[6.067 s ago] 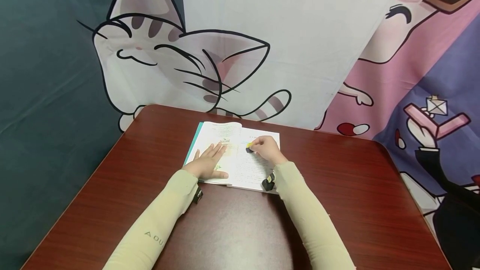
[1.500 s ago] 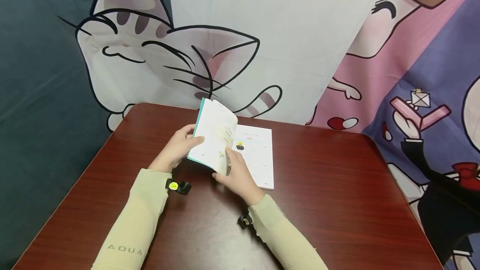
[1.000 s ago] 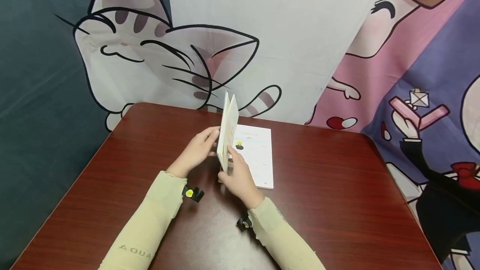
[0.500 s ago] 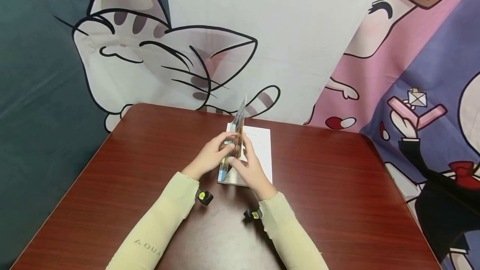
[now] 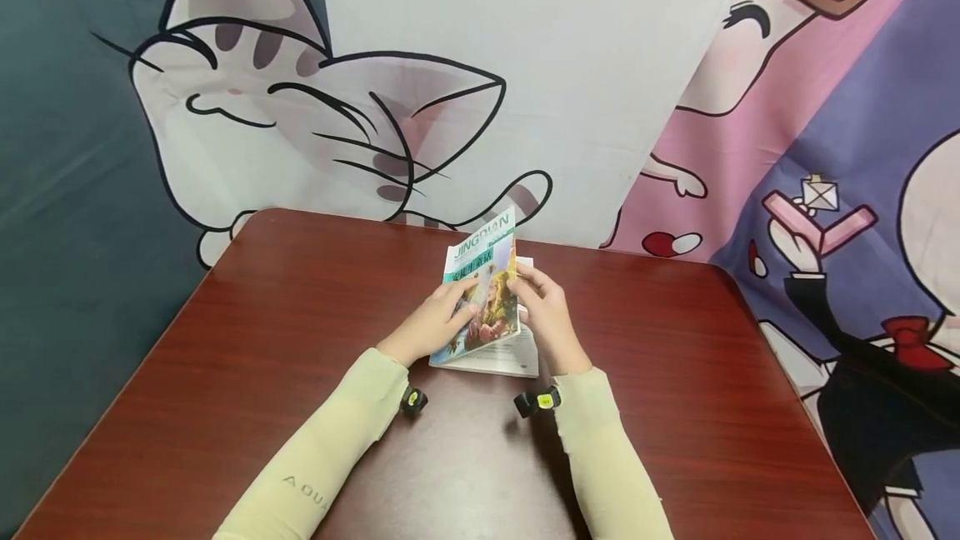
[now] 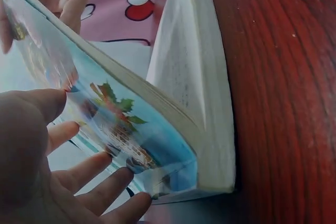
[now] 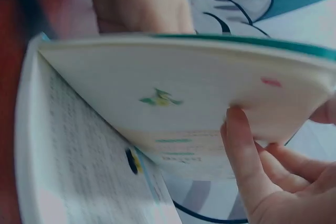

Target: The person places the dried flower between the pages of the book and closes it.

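Observation:
A partly folded paperback book (image 5: 491, 319) lies toward the table's far side. Its raised half shows a colourful cover lettered "JINGDIAN", tilted over the other half. My left hand (image 5: 431, 323) rests on the cover's outside with its fingers spread, as the left wrist view shows. At the free edge, my right hand (image 5: 553, 319) grips the raised half, fingers against the inner page. Inside, in the right wrist view, a small black-and-yellow piece (image 7: 134, 162) lies on the lower page (image 7: 79, 150); the raised half hides it in the head view.
The book stands on a reddish-brown table (image 5: 300, 290) with rounded far corners. Behind it hangs a cloth backdrop (image 5: 585, 107) printed with a cartoon cat and figures. Each wrist wears a small black camera (image 5: 537, 402) on a band.
Earlier the book lay flat open under both hands, the right one at the black-and-yellow piece. Its left half has since been lifted and swung rightward, bringing the cover into view.

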The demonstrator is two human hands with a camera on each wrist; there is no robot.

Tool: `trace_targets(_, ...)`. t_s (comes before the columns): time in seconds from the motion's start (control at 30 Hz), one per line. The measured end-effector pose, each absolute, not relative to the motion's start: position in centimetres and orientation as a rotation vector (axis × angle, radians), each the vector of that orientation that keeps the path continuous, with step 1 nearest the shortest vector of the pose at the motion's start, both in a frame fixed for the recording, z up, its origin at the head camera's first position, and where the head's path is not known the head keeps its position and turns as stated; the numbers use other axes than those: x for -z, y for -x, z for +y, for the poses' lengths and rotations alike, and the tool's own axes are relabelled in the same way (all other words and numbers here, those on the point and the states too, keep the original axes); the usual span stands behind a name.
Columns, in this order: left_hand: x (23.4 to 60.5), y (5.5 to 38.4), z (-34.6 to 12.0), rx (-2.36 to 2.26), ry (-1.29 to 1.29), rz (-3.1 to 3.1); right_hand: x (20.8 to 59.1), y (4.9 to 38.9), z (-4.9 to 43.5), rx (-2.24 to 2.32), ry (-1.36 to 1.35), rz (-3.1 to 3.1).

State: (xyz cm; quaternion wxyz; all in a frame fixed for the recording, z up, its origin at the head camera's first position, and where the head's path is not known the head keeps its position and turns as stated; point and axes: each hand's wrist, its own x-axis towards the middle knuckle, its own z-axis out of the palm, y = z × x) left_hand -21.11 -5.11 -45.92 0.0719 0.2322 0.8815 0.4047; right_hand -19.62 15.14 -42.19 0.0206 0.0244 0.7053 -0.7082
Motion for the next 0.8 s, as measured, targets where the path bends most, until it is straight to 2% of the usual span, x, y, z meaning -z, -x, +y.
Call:
trace_targets(0.13,46.2,21.1,-4.9,-1.139,-0.698,2.678,42.2,20.7,15.9,2.103,-0.156,2.297)
trace_targets(0.5,46.4,20.7,-3.3,-0.721,-0.783,2.810,42.6,21.6,19.9,1.763,-0.050,2.459)
trace_targets(0.8,45.8,20.2,-2.2,-0.342,-0.688,2.811,46.1,22.5,20.6,1.379,0.032,2.647)
